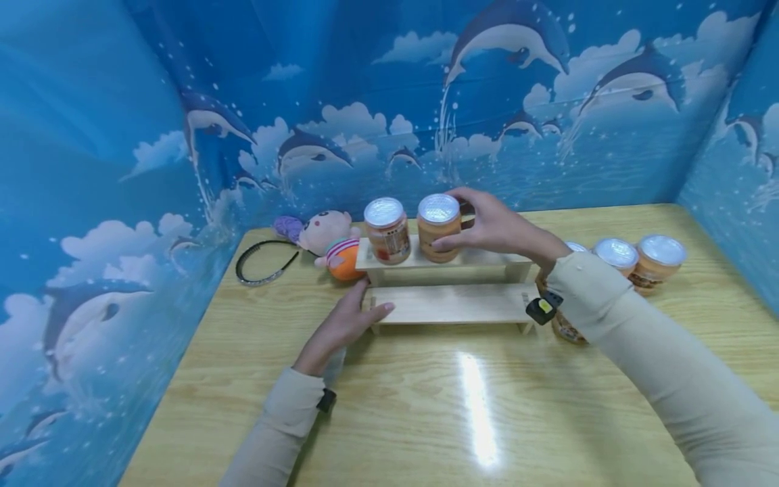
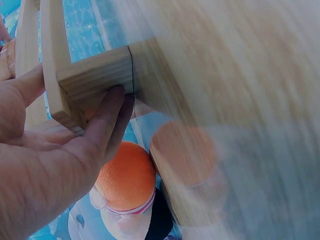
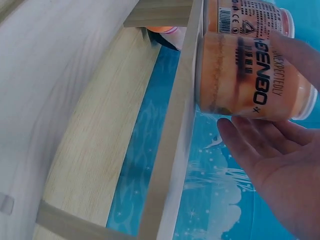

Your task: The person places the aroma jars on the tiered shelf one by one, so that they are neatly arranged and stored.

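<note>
My right hand (image 1: 489,226) holds an orange jar (image 1: 439,228) with a silver lid, thumb in front and fingers behind. The jar stands upright on the upper step of a two-step wooden stand (image 1: 450,304). In the right wrist view, its printed side (image 3: 245,75) faces the camera, with the thumb against it and the fingertips (image 3: 227,131) right at its edge. Left of it on the same step is a second orange jar (image 1: 387,233). My left hand (image 1: 347,318) grips the stand's left end, thumb over the lower step and fingers against the end piece (image 2: 100,75).
Several more silver-lidded jars (image 1: 659,260) stand on the wooden table (image 1: 426,419) at the right, partly behind my right forearm. A plush doll (image 1: 331,237) with an orange bottom leans by the stand's left end, beside a dark headband (image 1: 246,264). Dolphin-printed cloth (image 1: 341,81) encloses the table.
</note>
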The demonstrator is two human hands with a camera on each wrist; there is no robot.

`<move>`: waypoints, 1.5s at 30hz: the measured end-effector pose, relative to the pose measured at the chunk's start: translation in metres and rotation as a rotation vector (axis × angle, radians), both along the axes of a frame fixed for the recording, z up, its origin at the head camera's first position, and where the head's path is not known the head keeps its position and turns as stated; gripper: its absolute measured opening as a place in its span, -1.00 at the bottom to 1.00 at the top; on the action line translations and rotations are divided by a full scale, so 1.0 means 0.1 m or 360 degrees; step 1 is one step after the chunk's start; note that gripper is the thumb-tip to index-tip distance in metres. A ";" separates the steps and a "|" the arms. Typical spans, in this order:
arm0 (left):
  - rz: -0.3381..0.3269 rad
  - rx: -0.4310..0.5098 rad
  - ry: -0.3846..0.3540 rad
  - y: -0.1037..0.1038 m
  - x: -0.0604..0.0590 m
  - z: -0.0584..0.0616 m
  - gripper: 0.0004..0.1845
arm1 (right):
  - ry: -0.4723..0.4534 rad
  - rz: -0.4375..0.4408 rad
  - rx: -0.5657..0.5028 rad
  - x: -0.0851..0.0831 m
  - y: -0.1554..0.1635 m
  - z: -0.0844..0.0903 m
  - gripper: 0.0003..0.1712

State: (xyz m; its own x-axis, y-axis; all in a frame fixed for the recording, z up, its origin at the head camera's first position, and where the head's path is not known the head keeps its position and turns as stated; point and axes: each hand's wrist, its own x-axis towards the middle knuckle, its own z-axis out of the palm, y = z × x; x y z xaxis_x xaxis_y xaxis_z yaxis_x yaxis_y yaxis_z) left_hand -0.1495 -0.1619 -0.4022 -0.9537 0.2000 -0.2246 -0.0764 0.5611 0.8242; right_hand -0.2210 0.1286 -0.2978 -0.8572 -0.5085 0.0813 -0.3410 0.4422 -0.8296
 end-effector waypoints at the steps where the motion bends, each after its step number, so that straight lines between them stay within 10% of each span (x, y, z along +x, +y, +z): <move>1: 0.0002 -0.0001 -0.0003 0.00 0.00 0.00 -0.11 | -0.0010 -0.0005 -0.0002 0.01 0.02 0.00 -0.03; 24: -0.0007 -0.0043 -0.0032 -0.01 0.02 0.00 -0.08 | -0.0046 -0.0248 0.0031 0.60 0.93 -0.01 -0.13; 45: 0.0006 -0.0035 -0.0059 0.00 0.01 0.01 -0.07 | 0.0160 -0.0364 0.0103 1.14 1.69 -0.56 -0.12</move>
